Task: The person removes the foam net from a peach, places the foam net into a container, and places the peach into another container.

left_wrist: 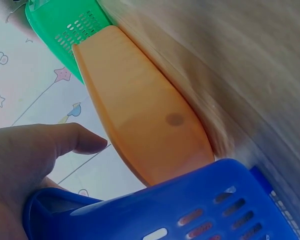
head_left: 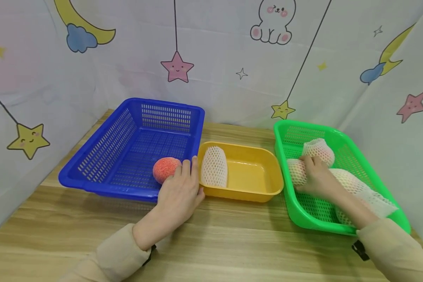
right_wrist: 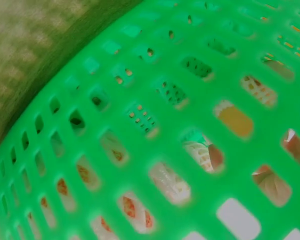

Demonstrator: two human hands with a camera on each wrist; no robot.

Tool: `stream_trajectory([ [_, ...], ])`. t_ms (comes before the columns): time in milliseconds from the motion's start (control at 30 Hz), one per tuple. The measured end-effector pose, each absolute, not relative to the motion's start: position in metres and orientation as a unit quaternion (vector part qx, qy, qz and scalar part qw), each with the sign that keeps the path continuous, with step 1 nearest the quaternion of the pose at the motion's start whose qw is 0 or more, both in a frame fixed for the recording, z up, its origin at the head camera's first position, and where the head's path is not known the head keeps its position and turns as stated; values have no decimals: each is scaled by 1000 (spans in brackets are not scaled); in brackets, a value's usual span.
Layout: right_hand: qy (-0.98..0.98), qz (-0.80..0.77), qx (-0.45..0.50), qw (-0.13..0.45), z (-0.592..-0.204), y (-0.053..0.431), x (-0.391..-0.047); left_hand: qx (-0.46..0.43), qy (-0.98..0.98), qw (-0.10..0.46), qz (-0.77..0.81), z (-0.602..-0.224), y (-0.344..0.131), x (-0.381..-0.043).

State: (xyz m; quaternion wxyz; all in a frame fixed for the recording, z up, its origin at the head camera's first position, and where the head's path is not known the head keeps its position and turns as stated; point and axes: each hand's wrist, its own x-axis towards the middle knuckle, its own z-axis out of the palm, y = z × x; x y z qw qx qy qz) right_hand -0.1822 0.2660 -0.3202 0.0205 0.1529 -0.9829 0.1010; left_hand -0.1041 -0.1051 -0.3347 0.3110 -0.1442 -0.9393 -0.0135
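Observation:
A round, red speckled fruit lies in the blue basket, at its near right corner. My left hand rests over that basket's right rim, fingers extended beside the fruit; in the left wrist view its thumb points out past the rim. My right hand reaches into the green basket and grips a round fruit in a white foam net. Another netted fruit sits just behind those fingers. In the right wrist view the basket wall hides most of the hand.
Between the baskets stands a yellow tub with a white foam net sleeve at its left end. More netted fruit lies under my right forearm. A printed cloth hangs behind the wooden table.

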Motion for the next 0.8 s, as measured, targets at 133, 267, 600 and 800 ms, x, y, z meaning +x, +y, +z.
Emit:
stream_trajectory([
  [133, -984, 98, 148, 9, -317, 266, -183, -141, -942, 305, -15, -334, -105, -104],
  [267, -982, 126, 139, -4, -313, 269, -181, -142, -942, 304, -13, -334, -105, -104],
  [600, -975, 167, 143, -29, -305, 274, -170, -143, -943, 300, -10, -334, -104, -103],
  [800, -971, 192, 143, -4, -297, 274, -159, -142, -940, 310, -9, -334, -105, -104],
])
